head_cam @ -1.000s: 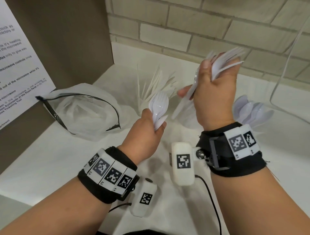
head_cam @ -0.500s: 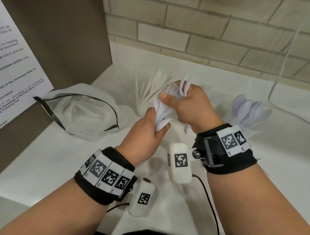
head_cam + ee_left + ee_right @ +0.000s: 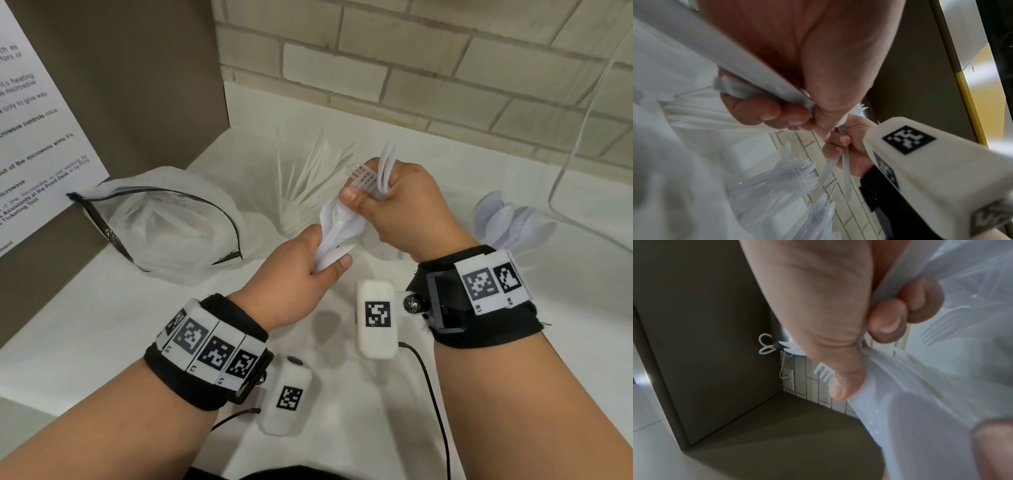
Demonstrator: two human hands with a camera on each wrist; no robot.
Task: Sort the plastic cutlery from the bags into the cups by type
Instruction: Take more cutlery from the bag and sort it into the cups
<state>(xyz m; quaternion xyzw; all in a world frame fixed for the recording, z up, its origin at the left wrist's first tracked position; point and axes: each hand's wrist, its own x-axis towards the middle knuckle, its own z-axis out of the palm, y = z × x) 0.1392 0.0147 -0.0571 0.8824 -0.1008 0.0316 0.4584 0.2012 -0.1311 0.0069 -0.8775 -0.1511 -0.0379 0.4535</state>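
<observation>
My left hand (image 3: 325, 263) grips a stack of white plastic spoons (image 3: 339, 226) by the handles, bowls pointing up. Right beside it, my right hand (image 3: 370, 198) holds a few white forks (image 3: 383, 171) in its curled fingers, and its thumb presses on the top spoon's bowl. In the right wrist view that thumb (image 3: 838, 369) lies against the spoon bowls (image 3: 910, 402), with fork tines (image 3: 824, 373) behind it. The left wrist view shows the spoon handles (image 3: 756, 81) in my left fingers. A knife cup (image 3: 308, 185) stands behind the hands and a spoon cup (image 3: 507, 222) to the right.
An open clear zip bag (image 3: 154, 219) lies at the left on the white counter (image 3: 85, 325). A brown cabinet side with a printed notice (image 3: 34, 137) bounds the left, a brick wall (image 3: 411, 68) the back. A clear container edge (image 3: 565, 154) stands at the far right.
My right hand came down from its raised position with the forks and met the spoons in my left hand. Its thumb now rests on the top spoon. The left hand stayed put.
</observation>
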